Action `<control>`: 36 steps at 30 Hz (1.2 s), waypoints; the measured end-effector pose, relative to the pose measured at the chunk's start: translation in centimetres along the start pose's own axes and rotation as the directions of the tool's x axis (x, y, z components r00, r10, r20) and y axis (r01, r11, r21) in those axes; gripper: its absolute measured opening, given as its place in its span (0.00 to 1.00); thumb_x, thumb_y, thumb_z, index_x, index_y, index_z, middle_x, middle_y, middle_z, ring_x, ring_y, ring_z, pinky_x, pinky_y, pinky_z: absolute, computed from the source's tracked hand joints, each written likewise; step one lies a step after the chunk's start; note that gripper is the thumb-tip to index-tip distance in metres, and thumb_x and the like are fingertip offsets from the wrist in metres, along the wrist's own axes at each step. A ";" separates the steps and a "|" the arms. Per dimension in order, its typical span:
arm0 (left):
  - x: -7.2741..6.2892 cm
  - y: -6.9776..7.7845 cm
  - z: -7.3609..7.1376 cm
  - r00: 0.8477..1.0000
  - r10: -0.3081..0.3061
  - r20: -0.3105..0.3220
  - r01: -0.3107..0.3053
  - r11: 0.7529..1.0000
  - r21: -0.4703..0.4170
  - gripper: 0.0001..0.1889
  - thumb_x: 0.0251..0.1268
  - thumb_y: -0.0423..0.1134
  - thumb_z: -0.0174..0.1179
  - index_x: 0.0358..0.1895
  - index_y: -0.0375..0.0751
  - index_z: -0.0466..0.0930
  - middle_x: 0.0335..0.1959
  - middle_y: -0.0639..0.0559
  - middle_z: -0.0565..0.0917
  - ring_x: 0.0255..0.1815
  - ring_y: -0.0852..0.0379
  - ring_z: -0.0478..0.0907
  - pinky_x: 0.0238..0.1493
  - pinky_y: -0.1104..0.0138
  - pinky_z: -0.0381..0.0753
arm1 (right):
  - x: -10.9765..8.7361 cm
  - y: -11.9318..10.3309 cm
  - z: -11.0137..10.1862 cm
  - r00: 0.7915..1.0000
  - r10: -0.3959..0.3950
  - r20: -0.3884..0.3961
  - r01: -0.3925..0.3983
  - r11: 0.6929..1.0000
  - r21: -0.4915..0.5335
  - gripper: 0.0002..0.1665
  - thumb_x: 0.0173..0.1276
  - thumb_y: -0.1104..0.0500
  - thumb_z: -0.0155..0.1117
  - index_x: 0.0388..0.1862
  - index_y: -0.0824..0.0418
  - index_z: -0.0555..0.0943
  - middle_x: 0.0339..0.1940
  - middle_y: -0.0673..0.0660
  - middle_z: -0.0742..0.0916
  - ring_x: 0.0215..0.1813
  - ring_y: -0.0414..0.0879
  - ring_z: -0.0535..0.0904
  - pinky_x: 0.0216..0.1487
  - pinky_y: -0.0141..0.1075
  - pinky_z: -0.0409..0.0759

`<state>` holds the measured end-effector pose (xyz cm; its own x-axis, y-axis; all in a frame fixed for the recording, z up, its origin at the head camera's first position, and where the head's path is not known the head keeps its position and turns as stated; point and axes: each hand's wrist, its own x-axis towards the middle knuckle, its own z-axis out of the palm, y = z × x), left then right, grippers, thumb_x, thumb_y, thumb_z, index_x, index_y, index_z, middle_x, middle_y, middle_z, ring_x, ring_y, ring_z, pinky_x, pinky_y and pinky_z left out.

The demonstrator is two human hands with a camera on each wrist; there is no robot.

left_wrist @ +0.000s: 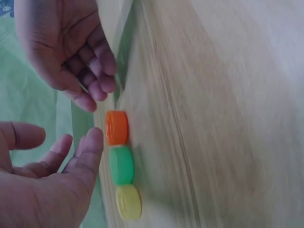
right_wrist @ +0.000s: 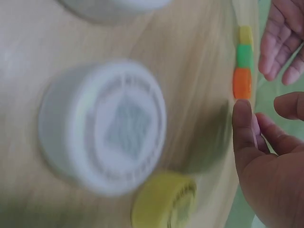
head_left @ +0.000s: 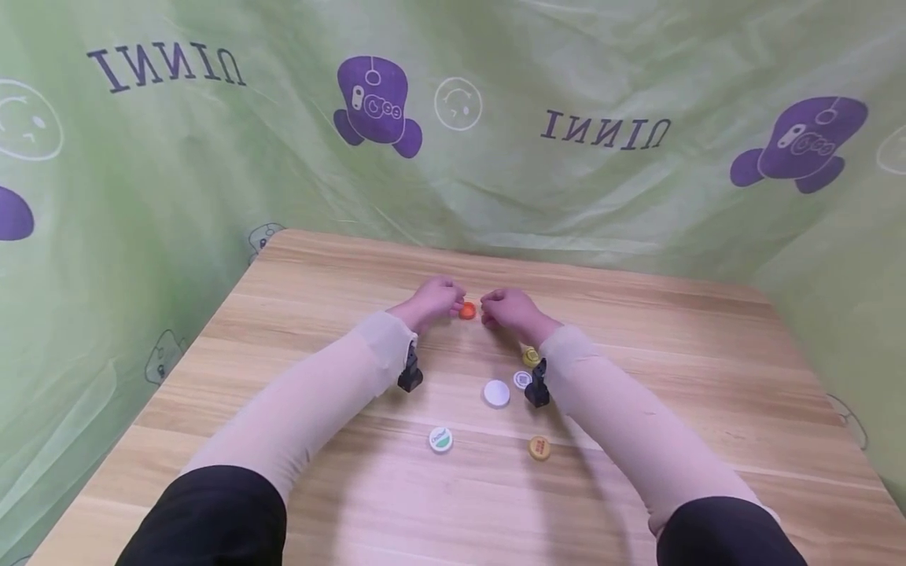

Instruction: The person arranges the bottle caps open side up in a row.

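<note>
Three bottle caps stand in a touching row at the far side of the table: an orange cap (left_wrist: 117,127), a green cap (left_wrist: 121,165) and a pale yellow cap (left_wrist: 128,202). Only the orange one shows in the head view; my left hand covers the others. My left hand (head_left: 433,299) is beside the row, fingers extended and thumb apart, holding nothing. On the opposite side, my right hand (head_left: 515,309) has loosely bent fingers with nothing between them. In the right wrist view its index fingertip (right_wrist: 242,107) is right at the orange cap's end.
Nearer me lie a plain white cap (head_left: 496,394), a white cap with a square print (head_left: 522,380), a yellow cap (head_left: 531,357), a green-and-white cap (head_left: 440,440) and an orange-yellow cap (head_left: 539,448). A green printed curtain (head_left: 495,196) hangs behind the wooden table (head_left: 283,330).
</note>
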<state>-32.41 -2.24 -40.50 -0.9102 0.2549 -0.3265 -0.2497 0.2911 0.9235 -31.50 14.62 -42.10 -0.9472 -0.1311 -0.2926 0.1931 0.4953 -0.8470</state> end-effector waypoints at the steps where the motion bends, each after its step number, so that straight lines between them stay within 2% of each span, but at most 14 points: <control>1: 0.0 0.0 0.2 1.000 0.004 0.011 -0.004 1.000 0.012 0.18 0.80 0.32 0.49 0.65 0.23 0.71 0.56 0.34 0.80 0.53 0.46 0.80 0.57 0.61 0.82 | -0.2 0.1 -0.3 1.000 -0.001 0.002 0.001 1.000 -0.001 0.23 0.79 0.64 0.54 0.66 0.77 0.75 0.52 0.70 0.86 0.50 0.54 0.84 0.57 0.39 0.84; 5: -0.2 -0.1 0.9 0.997 0.035 0.072 -0.041 0.995 0.091 0.17 0.80 0.33 0.50 0.61 0.24 0.74 0.51 0.36 0.81 0.45 0.51 0.80 0.53 0.62 0.83 | -1.0 0.2 -1.6 0.999 -0.008 0.033 0.009 1.000 -0.022 0.21 0.80 0.63 0.54 0.64 0.77 0.76 0.53 0.70 0.84 0.52 0.55 0.84 0.58 0.41 0.84; 10: -0.8 0.2 2.2 0.985 0.046 0.168 -0.073 0.985 0.158 0.16 0.78 0.32 0.52 0.60 0.25 0.75 0.54 0.37 0.80 0.47 0.51 0.80 0.55 0.62 0.84 | -2.2 0.6 -3.5 0.995 -0.029 0.098 0.039 0.993 -0.110 0.21 0.79 0.65 0.54 0.63 0.78 0.76 0.56 0.70 0.84 0.53 0.55 0.83 0.59 0.43 0.83; 13: -1.1 0.1 3.3 0.977 0.032 0.212 -0.071 0.982 0.177 0.16 0.76 0.31 0.54 0.61 0.26 0.74 0.52 0.38 0.81 0.46 0.51 0.80 0.54 0.62 0.84 | -2.9 1.2 -4.5 0.993 -0.013 0.120 0.032 0.986 -0.164 0.21 0.78 0.64 0.55 0.62 0.77 0.77 0.52 0.67 0.86 0.50 0.52 0.83 0.56 0.42 0.84; 19: -1.3 -0.4 5.3 0.961 0.035 0.273 -0.089 0.978 0.190 0.15 0.72 0.29 0.57 0.58 0.26 0.75 0.40 0.41 0.82 0.37 0.54 0.80 0.47 0.65 0.86 | -4.3 2.4 -6.2 0.990 0.010 0.138 0.027 0.964 -0.265 0.20 0.77 0.63 0.55 0.59 0.78 0.78 0.38 0.61 0.86 0.40 0.47 0.81 0.49 0.40 0.84; 26: -1.5 -0.7 6.7 0.950 0.035 0.310 -0.120 0.958 0.262 0.16 0.70 0.30 0.60 0.58 0.27 0.75 0.39 0.41 0.84 0.39 0.51 0.84 0.46 0.65 0.86 | -5.5 3.2 -7.3 0.973 0.077 0.217 0.004 0.937 -0.350 0.17 0.70 0.64 0.62 0.53 0.74 0.81 0.35 0.57 0.86 0.37 0.45 0.80 0.45 0.37 0.81; 32: -1.6 -0.7 7.3 0.942 0.036 0.334 -0.136 0.950 0.282 0.18 0.70 0.30 0.60 0.59 0.25 0.74 0.37 0.43 0.84 0.41 0.50 0.85 0.47 0.65 0.86 | -6.0 3.7 -7.2 0.957 0.073 0.282 0.024 0.945 -0.326 0.15 0.64 0.65 0.68 0.48 0.71 0.82 0.32 0.55 0.86 0.36 0.45 0.79 0.43 0.35 0.79; 36: -1.6 -0.7 7.8 0.945 0.037 0.324 -0.135 0.949 0.286 0.16 0.70 0.30 0.61 0.57 0.25 0.75 0.36 0.44 0.83 0.37 0.53 0.84 0.44 0.67 0.85 | -6.0 3.8 -6.6 0.959 0.058 0.278 0.034 0.949 -0.314 0.18 0.62 0.65 0.70 0.50 0.72 0.82 0.34 0.55 0.86 0.36 0.44 0.79 0.43 0.35 0.80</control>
<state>-28.22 4.39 -42.18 -0.7625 0.5504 -0.3401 -0.0198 0.5056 0.8625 -26.79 23.01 -40.64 -0.8257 -0.3360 -0.4531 0.0708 0.7351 -0.6742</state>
